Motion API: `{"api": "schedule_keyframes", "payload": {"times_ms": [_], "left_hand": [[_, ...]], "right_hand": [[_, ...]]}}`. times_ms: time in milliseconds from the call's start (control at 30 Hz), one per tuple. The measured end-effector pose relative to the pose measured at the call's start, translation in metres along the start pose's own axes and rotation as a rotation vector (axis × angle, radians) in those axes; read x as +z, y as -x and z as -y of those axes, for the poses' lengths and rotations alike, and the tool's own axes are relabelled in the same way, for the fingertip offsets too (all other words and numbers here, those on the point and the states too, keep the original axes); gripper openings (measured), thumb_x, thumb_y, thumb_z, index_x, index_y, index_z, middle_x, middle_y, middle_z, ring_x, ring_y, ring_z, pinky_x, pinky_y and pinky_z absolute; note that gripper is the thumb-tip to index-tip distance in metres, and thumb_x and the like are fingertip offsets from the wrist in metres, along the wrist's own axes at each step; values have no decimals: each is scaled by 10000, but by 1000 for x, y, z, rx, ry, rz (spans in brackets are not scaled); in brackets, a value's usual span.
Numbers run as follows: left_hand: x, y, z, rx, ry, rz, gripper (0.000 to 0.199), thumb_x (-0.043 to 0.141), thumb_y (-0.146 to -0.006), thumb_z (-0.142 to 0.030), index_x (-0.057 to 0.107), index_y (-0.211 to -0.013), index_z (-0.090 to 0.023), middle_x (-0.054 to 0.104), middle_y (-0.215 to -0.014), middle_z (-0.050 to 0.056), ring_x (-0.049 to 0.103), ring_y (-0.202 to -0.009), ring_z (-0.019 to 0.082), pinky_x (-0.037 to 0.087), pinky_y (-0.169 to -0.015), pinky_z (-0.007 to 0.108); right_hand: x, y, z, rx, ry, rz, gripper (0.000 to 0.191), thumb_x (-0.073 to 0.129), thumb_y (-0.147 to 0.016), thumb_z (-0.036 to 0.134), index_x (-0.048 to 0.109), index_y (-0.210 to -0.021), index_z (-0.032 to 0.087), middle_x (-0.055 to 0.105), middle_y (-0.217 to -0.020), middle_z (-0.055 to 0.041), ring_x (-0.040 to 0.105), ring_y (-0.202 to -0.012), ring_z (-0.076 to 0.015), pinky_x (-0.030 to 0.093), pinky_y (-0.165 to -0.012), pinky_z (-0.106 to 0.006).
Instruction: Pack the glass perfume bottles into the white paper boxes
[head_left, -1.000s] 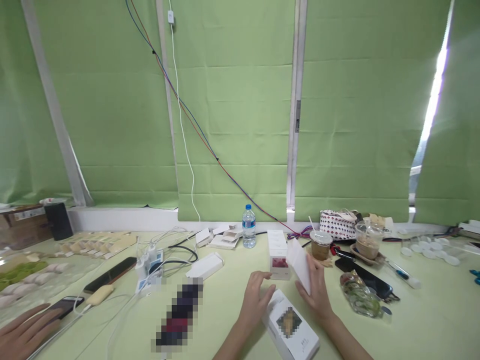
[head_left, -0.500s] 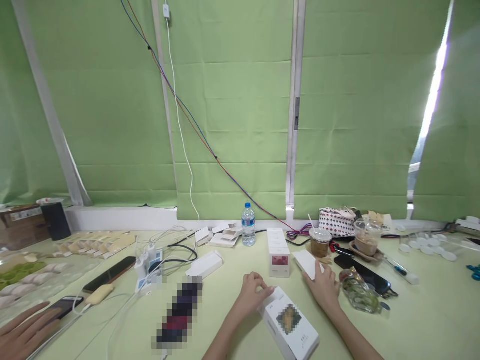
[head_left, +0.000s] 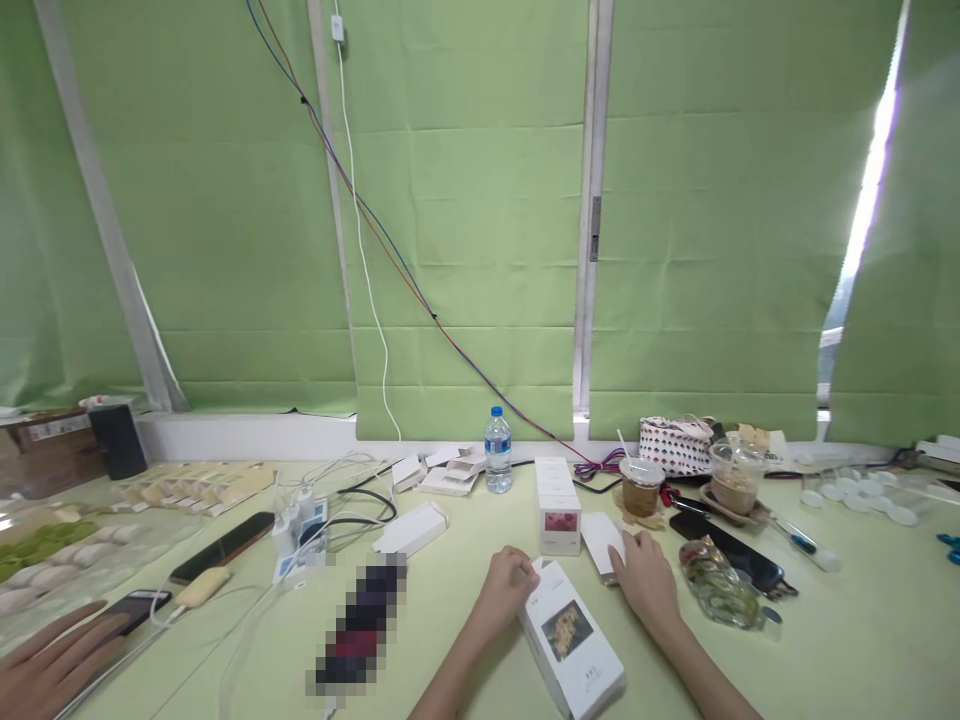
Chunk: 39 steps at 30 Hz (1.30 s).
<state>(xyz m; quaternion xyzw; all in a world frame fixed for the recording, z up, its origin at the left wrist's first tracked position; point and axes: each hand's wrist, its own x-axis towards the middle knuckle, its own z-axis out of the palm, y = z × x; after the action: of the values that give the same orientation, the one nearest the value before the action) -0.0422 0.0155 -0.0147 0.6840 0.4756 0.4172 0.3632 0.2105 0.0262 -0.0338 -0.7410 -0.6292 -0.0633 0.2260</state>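
Note:
My left hand (head_left: 504,592) is closed, its thumb and fingers pinching the upper left end of a white carton (head_left: 566,645) with a flower picture on its face. That carton lies slanted on the table in front of me. To its right, my right hand (head_left: 646,582) has its fingers over the edge of a smaller plain white box (head_left: 601,548), gripping its lower right side against the table. Just beyond both hands stands a row of white boxes (head_left: 556,500), the nearest with a reddish picture on its front.
A water bottle (head_left: 497,452) and lidded drink cup (head_left: 641,487) stand at the back. Right are a black phone (head_left: 726,550) and a clear plastic bag (head_left: 720,590). Left are a power strip (head_left: 300,540) with cables and another person's hand (head_left: 64,655) by a phone (head_left: 139,608).
The carton under my left hand has shifted slightly left and turned. My right hand has drawn back a little, and the small white box has moved slightly down and left.

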Motion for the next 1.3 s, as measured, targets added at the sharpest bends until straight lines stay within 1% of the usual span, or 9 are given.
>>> {"api": "schedule_keyframes", "payload": {"times_ms": [67, 167, 333, 433, 533, 667, 800, 1033, 1300], "left_hand": [[-1, -2, -1, 19, 63, -43, 208, 618, -739, -392, 601, -681, -193, 585, -952, 71, 564, -966, 251, 431, -896, 372], [-3, -4, -5, 53, 148, -111, 269, 605, -757, -452, 587, -675, -197, 565, -962, 71, 577, -948, 245, 473, -839, 350], [-8, -2, -13, 102, 238, -233, 304, 650, -734, -504, 621, -711, -203, 492, -1086, 85, 502, -1113, 288, 513, -798, 338], [-7, -1, -16, 102, 284, -290, 306, 681, -711, -503, 628, -774, -208, 444, -1153, 94, 435, -1213, 318, 527, -801, 344], [-3, -1, -17, 73, 376, -352, 445, 714, -687, -490, 535, -1035, -277, 404, -1273, 85, 453, -1238, 302, 524, -846, 369], [6, 3, -17, -69, 545, -197, 682, 787, -624, -433, 372, -1155, -329, 502, -1239, 78, 655, -954, 260, 547, -791, 415], [16, 9, -20, -73, 555, -28, 635, 765, -670, -395, 376, -1172, -371, 637, -1014, -5, 684, -813, 239, 545, -746, 401], [14, 9, -22, 33, 494, -33, 622, 696, -745, -433, 350, -1250, -319, 571, -1091, 51, 672, -844, 210, 539, -731, 349], [9, 15, -33, 198, 421, 123, 499, 607, -826, -338, 439, -1291, -274, 545, -1188, 84, 611, -1024, 243, 515, -864, 380]], "right_hand": [[-3, -1, 0, -40, -59, -84, 433, 350, -933, 353, 601, -1172, 94, 576, -1121, -222, 560, -1049, -365, 432, -850, -466], [-8, 1, 5, -226, -405, -172, 434, 284, -962, 383, 617, -1123, 157, 590, -1054, -157, 580, -1008, -295, 449, -876, -417], [-19, 20, 30, -501, -977, 174, 442, 355, -945, 484, 551, -1262, 247, 670, -1023, -74, 631, -947, -256, 506, -822, -371], [-18, 30, 46, -499, -1132, 339, 528, 444, -914, 500, 427, -1390, 274, 623, -1251, -78, 578, -1130, -286, 467, -937, -410], [-11, 33, 52, -399, -1221, 325, 554, 443, -919, 500, 362, -1430, 300, 464, -1444, -44, 396, -1337, -252, 335, -1086, -397], [0, 30, 49, -222, -1313, 257, 642, 414, -911, 555, 241, -1478, 307, 300, -1539, -3, 236, -1418, -218, 243, -1143, -387], [2, 30, 49, -216, -1333, 271, 644, 408, -912, 561, 221, -1481, 323, 216, -1566, 22, 208, -1427, -223, 226, -1151, -405], [-1, 30, 50, -316, -1267, 266, 612, 338, -940, 544, 224, -1484, 289, 251, -1557, 6, 171, -1436, -180, 181, -1164, -373], [-1, 24, 39, -319, -1256, 73, 527, 426, -941, 458, 339, -1439, 313, 444, -1459, -24, 431, -1314, -242, 373, -1067, -386]]}}
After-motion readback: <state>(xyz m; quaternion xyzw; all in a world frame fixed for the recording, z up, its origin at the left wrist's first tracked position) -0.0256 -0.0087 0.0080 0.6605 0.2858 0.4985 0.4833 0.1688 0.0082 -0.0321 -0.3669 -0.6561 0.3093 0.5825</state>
